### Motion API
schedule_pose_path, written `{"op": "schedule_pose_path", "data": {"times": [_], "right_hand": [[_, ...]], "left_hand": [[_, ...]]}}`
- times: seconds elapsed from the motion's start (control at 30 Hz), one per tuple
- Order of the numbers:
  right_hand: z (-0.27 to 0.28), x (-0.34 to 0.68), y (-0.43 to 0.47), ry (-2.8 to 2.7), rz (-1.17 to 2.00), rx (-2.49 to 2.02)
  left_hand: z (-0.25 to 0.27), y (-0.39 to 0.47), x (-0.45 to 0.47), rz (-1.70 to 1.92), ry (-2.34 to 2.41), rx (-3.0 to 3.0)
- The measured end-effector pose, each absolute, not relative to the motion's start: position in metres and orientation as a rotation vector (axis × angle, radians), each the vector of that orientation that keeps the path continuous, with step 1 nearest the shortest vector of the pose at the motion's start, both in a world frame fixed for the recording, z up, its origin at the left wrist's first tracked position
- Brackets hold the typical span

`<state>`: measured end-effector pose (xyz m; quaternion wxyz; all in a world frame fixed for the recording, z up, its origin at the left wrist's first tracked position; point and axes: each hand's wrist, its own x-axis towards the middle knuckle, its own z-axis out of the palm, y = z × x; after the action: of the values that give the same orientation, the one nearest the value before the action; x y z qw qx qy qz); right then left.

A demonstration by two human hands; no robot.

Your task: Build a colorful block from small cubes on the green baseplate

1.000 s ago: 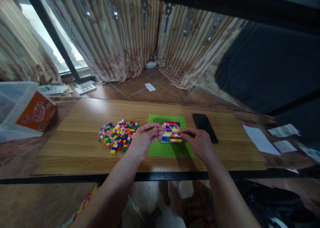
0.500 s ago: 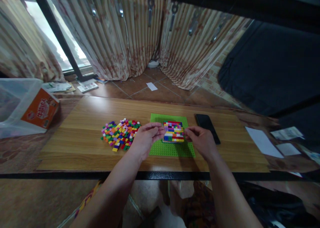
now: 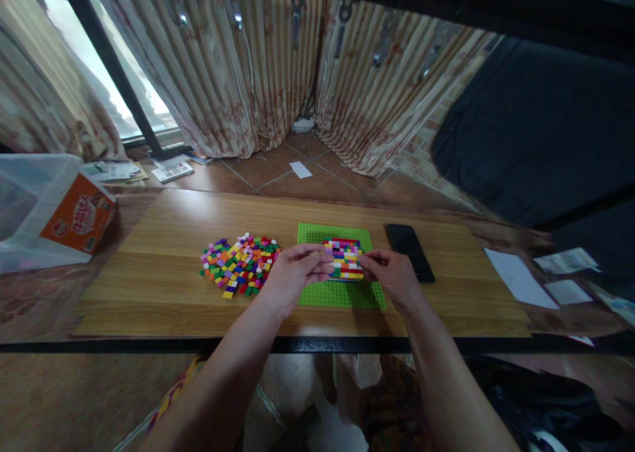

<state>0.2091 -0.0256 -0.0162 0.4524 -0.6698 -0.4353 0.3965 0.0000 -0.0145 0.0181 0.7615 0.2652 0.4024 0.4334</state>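
Observation:
A block built of many-coloured toy bricks [image 3: 343, 257] sits over a green studded baseplate [image 3: 317, 296]. My left hand [image 3: 294, 272] is at its left side, the thumb and fingers closed against that edge and partly covering it. At the right edge, my right hand [image 3: 393, 273] grips with thumb and forefinger, the other fingers curled. Whether the block is pressed onto the studs or slightly raised, I cannot tell. Left of my left hand lies a heap of loose toy bricks [image 3: 241, 263] in mixed colours.
A black phone [image 3: 411, 252] lies on the wooden table [image 3: 149, 293] right of the baseplate. A clear plastic bin [image 3: 30, 207] with an orange label stands at far left. White paper [image 3: 518, 276] lies at the right. The table's dark front edge [image 3: 317, 345] runs below my forearms.
My right hand has moved slightly left, onto the right edge of the brick block. My left hand's fingers have drawn in closer over the left edge.

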Motion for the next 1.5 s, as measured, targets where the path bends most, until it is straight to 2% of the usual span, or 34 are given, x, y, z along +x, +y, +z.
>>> {"op": "schedule_pose_path", "data": {"times": [0.13, 0.23, 0.33, 0.5, 0.77, 0.9, 1.03, 1.2, 1.5], "right_hand": [[-0.013, 0.212, -0.027, -1.154, 0.938, -1.694], [-0.003, 0.204, -0.031, -1.264, 0.689, -1.725], [0.010, 0.187, -0.037, -1.358, 0.526, -1.564], [0.016, 0.158, -0.045, -1.675, 0.595, -1.323], [0.015, 0.153, -0.045, -1.672, 0.643, -1.291], [0.016, 0.177, -0.043, -1.512, 0.593, -1.411], [0.013, 0.210, -0.042, -1.440, 0.688, -1.582], [0.012, 0.225, -0.044, -1.563, 0.728, -1.695], [0.007, 0.214, -0.040, -1.680, 0.614, -1.748]], "left_hand": [[0.018, -0.015, 0.003, 0.901, 0.908, 0.626], [0.018, -0.016, 0.005, 0.876, 0.918, 0.645], [0.018, -0.017, 0.007, 0.856, 0.904, 0.659], [0.017, -0.019, 0.008, 0.840, 0.881, 0.635], [0.020, -0.022, 0.007, 0.835, 0.853, 0.587], [0.019, -0.018, 0.004, 0.864, 0.904, 0.605], [0.017, -0.012, -0.002, 0.960, 0.987, 0.627], [0.017, -0.011, -0.005, 0.980, 1.010, 0.652], [0.019, -0.013, -0.002, 0.950, 0.996, 0.688]]}}
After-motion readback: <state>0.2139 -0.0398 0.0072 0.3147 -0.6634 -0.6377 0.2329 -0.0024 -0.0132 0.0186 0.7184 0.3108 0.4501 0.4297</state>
